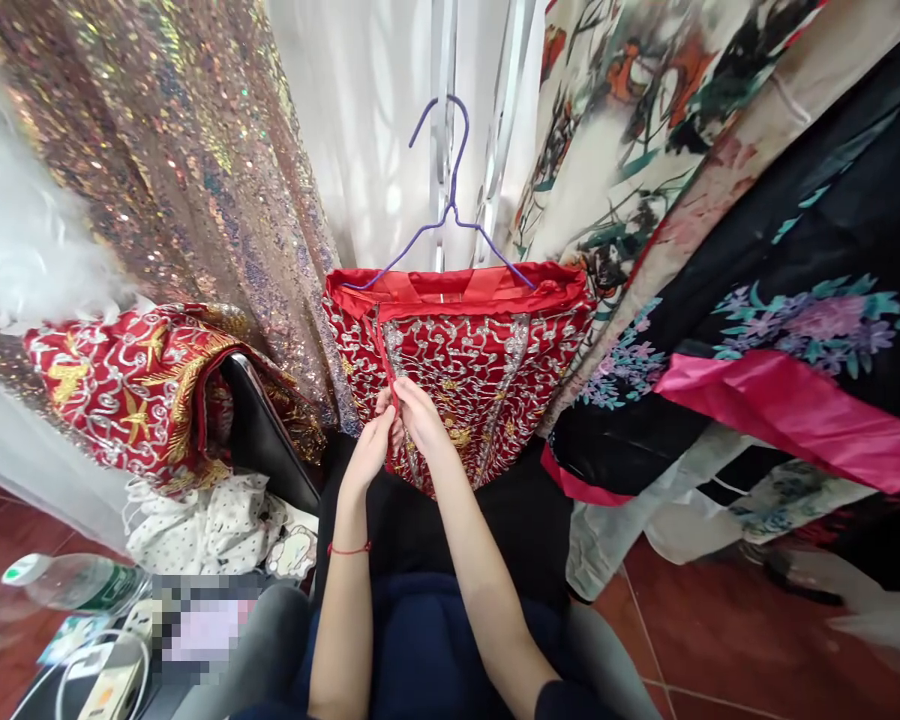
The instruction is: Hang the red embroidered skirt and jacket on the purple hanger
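As your left hand (373, 440) and right hand (418, 408) meet on one red cord (383, 350), one embroidered red garment (471, 372) faces you

You grasp the one cord with both hands, pinching it between thumbs and fingers in front of the garment, left of its middle. The cord drops from the red waistband (487, 294), and one short length shows below your fingers. Covered in silver scrollwork with gold motifs, the garment is directly ahead, its lower part meeting the black cloth (510, 545) over your lap. One purple hanger (454, 190) rises above the waistband, its two arms reaching down to the opening; you cannot tell whether its hook hangs on anything. Behind it stand two metal uprights (442, 60). One red bracelet (350, 549) circles your left wrist.

To your left, one red-and-gold piece (124, 395) lies bunched beside one black panel (270, 440), near one sequined drape (165, 140) and one white fluffy mass (34, 230). Below are one dotted white cloth (202, 532), one clear bottle (75, 583) and one looped white cable (60, 690). To your right hang one printed fabric (622, 130) and one black garment (765, 240) bearing two large flower clusters (832, 312), with two stretches of pink band (802, 415) showing. Red tiles (682, 620) lie beneath.
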`<state>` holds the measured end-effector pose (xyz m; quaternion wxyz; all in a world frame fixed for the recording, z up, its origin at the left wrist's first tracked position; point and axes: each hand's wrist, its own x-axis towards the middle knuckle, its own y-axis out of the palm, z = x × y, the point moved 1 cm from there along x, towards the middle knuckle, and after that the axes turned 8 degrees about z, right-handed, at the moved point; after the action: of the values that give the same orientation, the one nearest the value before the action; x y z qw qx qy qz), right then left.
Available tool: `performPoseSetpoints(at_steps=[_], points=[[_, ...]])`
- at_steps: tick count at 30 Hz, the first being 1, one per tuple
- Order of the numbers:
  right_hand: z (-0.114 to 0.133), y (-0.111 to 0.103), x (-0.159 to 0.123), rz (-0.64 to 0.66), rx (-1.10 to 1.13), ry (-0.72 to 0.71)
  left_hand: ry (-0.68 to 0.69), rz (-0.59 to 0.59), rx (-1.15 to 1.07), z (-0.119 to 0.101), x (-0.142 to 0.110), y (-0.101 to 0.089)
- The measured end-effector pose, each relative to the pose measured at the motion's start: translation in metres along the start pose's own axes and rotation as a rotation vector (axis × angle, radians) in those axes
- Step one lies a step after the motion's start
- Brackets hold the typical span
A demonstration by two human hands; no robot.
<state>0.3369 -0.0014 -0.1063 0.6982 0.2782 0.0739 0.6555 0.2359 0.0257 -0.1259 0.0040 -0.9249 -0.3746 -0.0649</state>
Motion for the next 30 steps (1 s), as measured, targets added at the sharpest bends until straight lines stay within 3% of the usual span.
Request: performPoseSetpoints(at_steps=[6,10,14,18,23,26,30], points=[[0.008,-0.002,-0.020,-0.154,-0.128,-0.128,0.168,-0.222,0.134,0.006,-0.003,-0.002],[0.007,0.000,-0.024,-0.192,-0.189,-0.147,0.263,-0.198,0.109,0.002,-0.001,0.012],[0.008,0.003,-0.031,-0.110,-0.321,-0.134,0.325,-0.213,0.061,-0.005,-0.004,0.020],[0.007,0.005,-0.037,-0.012,-0.456,-0.097,0.314,-0.412,0.097,-0.008,-0.008,0.014],[0.009,0.005,-0.037,-0.097,-0.286,-0.047,0.352,-0.590,0.085,-0.006,-0.009,-0.004],[0.011,0.005,-0.035,-0.102,-0.181,-0.052,0.384,-0.571,0.147,-0.007,-0.010,-0.007],[0.012,0.012,-0.029,-0.128,-0.296,-0.072,0.374,-0.454,0.295,-0.013,-0.012,0.003]])
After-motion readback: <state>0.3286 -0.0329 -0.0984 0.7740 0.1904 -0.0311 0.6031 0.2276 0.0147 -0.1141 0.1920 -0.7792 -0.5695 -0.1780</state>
